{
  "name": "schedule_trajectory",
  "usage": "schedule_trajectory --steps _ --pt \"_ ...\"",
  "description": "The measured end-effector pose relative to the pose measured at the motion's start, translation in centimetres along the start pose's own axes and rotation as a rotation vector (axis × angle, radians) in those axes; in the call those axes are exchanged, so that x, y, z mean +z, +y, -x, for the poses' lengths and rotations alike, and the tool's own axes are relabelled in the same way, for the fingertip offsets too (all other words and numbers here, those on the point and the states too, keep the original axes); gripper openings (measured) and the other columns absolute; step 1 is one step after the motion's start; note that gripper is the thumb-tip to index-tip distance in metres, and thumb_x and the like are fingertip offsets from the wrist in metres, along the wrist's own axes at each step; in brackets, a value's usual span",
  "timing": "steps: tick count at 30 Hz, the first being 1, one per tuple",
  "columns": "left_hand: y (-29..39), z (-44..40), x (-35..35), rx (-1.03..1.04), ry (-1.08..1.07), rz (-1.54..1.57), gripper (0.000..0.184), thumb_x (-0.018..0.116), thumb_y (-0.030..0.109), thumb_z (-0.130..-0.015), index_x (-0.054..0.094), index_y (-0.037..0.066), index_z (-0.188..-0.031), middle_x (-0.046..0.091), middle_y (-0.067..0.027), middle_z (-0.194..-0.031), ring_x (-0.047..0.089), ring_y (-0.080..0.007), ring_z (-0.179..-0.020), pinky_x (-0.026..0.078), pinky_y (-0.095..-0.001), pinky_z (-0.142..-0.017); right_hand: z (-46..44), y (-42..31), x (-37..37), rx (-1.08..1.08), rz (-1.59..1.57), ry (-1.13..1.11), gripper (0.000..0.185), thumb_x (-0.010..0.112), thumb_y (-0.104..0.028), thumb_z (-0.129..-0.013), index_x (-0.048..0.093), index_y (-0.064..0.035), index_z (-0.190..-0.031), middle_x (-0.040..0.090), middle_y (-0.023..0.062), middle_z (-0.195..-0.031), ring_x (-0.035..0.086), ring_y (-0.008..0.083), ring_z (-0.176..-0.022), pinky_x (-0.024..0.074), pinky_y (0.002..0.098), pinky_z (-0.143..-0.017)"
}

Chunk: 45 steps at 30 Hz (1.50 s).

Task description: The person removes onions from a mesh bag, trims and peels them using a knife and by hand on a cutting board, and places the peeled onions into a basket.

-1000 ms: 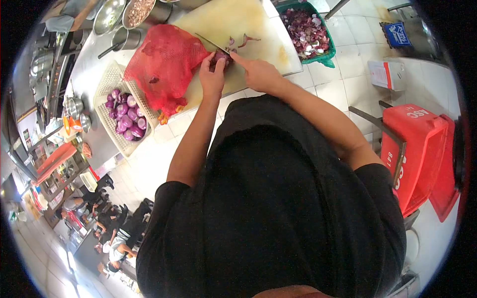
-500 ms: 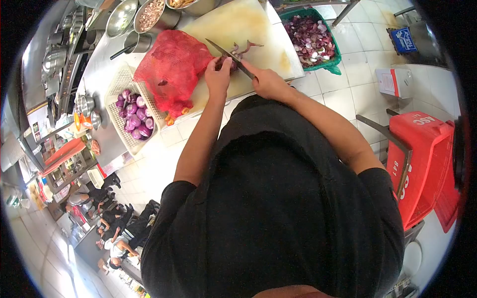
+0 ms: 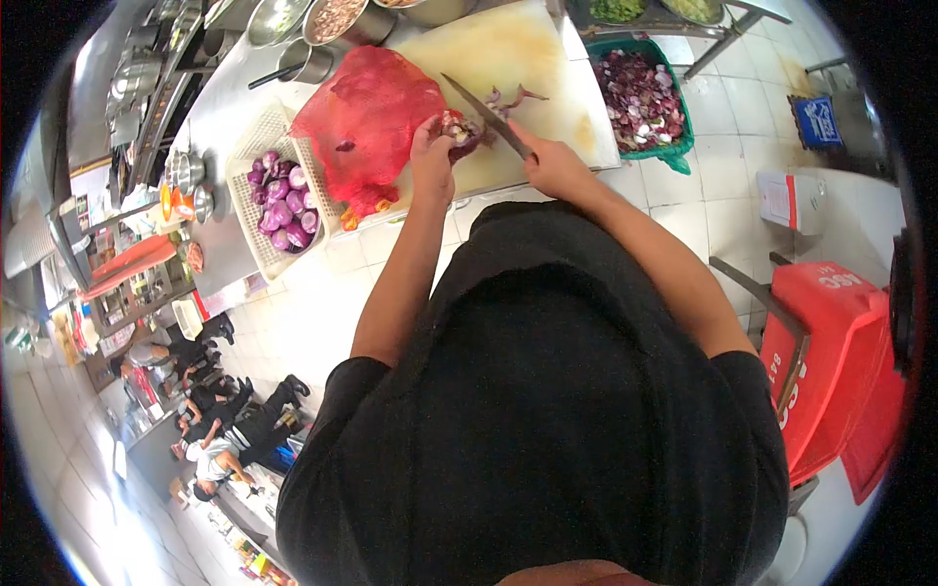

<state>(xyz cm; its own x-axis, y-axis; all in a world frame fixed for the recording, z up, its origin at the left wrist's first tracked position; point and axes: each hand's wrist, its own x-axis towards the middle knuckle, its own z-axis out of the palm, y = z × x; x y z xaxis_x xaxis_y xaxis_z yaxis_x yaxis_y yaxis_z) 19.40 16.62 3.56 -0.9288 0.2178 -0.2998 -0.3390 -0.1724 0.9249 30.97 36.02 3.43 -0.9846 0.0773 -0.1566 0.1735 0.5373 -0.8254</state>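
My left hand (image 3: 432, 164) is closed around a red onion (image 3: 463, 133), partly hidden by my fingers, with a pale part showing on top. In my right hand (image 3: 557, 168) is a long knife (image 3: 481, 105), its blade pointing up and left across the cutting board (image 3: 489, 49), just right of the onion. Purple skin scraps (image 3: 523, 95) lie on the board beyond the blade. Left of my left hand sits a red mesh bag (image 3: 366, 112), on the board's left side. A cream plastic basket (image 3: 240, 178) of peeled red onions (image 3: 283, 207) stands left of the bag.
A green-lined bin (image 3: 684, 122) holding onion skins stands right of the board. Metal pots (image 3: 337, 24) and a metal container (image 3: 311, 63) sit at the table's back. A red wheeled bin (image 3: 831, 361) is at right. Several people (image 3: 220, 444) are at lower left.
My left hand has turned and the onion now shows more, apart from the blade. The knife has moved slightly right with my right hand. The whole view has shifted a little.
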Motion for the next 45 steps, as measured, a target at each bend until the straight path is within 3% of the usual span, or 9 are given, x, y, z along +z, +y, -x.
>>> schedule_trajectory --steps 4,7,14,28,31,34,37,41,45 --pt "1.7 1.6 0.0 -0.017 -0.041 0.125 0.055 0.05 -0.006 -0.081 0.046 -0.001 -0.135 0.056 -0.01 -0.123 0.06 -0.0251 -0.11 0.052 -0.0421 -0.096 0.7 -0.4 -1.3 0.086 -0.009 0.089 0.06 0.053 -0.013 -0.088 0.043 -0.0151 -0.147 0.064 0.0306 -0.086 0.062 0.0469 -0.075 0.0497 0.0501 -0.073" --pt "1.5 1.9 -0.3 0.009 -0.034 0.172 0.053 0.05 -0.005 -0.081 0.047 0.0 -0.134 0.058 -0.0088 -0.12 0.06 -0.0244 -0.111 0.052 -0.0419 -0.097 1.3 -0.5 -2.0 -0.119 -0.051 0.138 0.046 0.056 -0.024 -0.096 0.053 -0.0088 -0.139 0.064 0.0217 -0.074 0.061 0.0349 -0.061 0.0497 0.0419 -0.061" --pt "1.1 2.3 1.0 -0.019 -0.072 0.231 0.044 0.053 -0.003 -0.087 0.05 0.002 -0.13 0.061 -0.0071 -0.114 0.062 -0.0237 -0.108 0.053 -0.0429 -0.097 1.3 -4.9 -3.8 0.255 -0.712 -0.127 0.056 0.044 -0.049 -0.104 0.052 -0.009 -0.141 0.043 -0.0031 -0.061 0.042 0.0055 -0.048 0.0357 0.0239 -0.043" --pt "1.3 3.3 3.1 0.111 -0.159 0.045 0.033 0.062 -0.004 -0.091 0.053 0.001 -0.122 0.059 -0.0009 -0.097 0.058 -0.0107 -0.087 0.053 -0.0288 -0.079 -0.2 -5.5 -1.1 -0.175 -0.351 0.158 0.066 0.054 -0.047 -0.099 0.048 0.0047 -0.14 0.069 0.0275 -0.109 0.07 0.0335 -0.102 0.052 0.0383 -0.089" --pt "1.4 3.5 3.0 0.109 -0.179 0.059 0.034 0.062 -0.005 -0.091 0.053 0.0 -0.122 0.059 -0.0015 -0.099 0.058 -0.0109 -0.089 0.052 -0.0273 -0.081 0.0 -6.0 -1.5 -0.064 -0.292 0.057 0.053 0.054 -0.035 -0.103 0.05 0.0017 -0.14 0.071 0.0197 -0.111 0.066 0.0184 -0.098 0.05 0.0302 -0.088" --pt "1.0 3.7 2.8 0.087 -0.162 0.071 0.034 0.062 -0.005 -0.091 0.052 0.0 -0.123 0.058 -0.0021 -0.101 0.058 -0.0111 -0.092 0.051 -0.0267 -0.084 -0.3 -5.6 -1.1 -0.064 -0.326 0.091 0.059 0.057 -0.045 -0.098 0.055 0.0004 -0.136 0.069 0.0262 -0.11 0.07 0.0316 -0.102 0.052 0.0371 -0.089" --pt "0.9 3.8 2.8 0.086 -0.137 0.036 0.035 0.062 -0.005 -0.091 0.052 0.0 -0.124 0.058 -0.0028 -0.104 0.058 -0.0114 -0.096 0.05 -0.0261 -0.087 -0.8 -4.8 -0.5 -0.146 -0.385 0.185 0.057 0.054 -0.05 -0.099 0.07 0.0038 -0.109 0.072 0.0211 -0.085 0.071 0.0258 -0.075 0.0553 0.0359 -0.07" --pt "1.0 4.1 2.6 0.105 -0.119 -0.039 0.038 0.061 -0.005 -0.091 0.05 -0.001 -0.127 0.059 -0.0045 -0.108 0.057 -0.0124 -0.101 0.048 -0.0265 -0.092 -0.5 -5.4 -2.7 0.257 -0.571 -0.046 0.07 0.044 -0.06 -0.1 0.049 -0.0061 -0.056 0.041 -0.0004 -0.047 0.039 0.0105 -0.038 0.033 0.0305 -0.038" --pt "0.5 3.8 2.3 0.081 -0.137 -0.066 0.039 0.06 -0.005 -0.092 0.048 -0.001 -0.129 0.06 -0.0071 -0.115 0.057 -0.0146 -0.108 0.046 -0.0291 -0.097 -1.3 -3.9 -2.3 0.255 -0.566 -0.059 0.068 0.044 -0.061 -0.1 0.048 -0.0067 -0.059 0.042 0.0011 -0.047 0.04 0.0103 -0.037 0.0321 0.0278 -0.037"
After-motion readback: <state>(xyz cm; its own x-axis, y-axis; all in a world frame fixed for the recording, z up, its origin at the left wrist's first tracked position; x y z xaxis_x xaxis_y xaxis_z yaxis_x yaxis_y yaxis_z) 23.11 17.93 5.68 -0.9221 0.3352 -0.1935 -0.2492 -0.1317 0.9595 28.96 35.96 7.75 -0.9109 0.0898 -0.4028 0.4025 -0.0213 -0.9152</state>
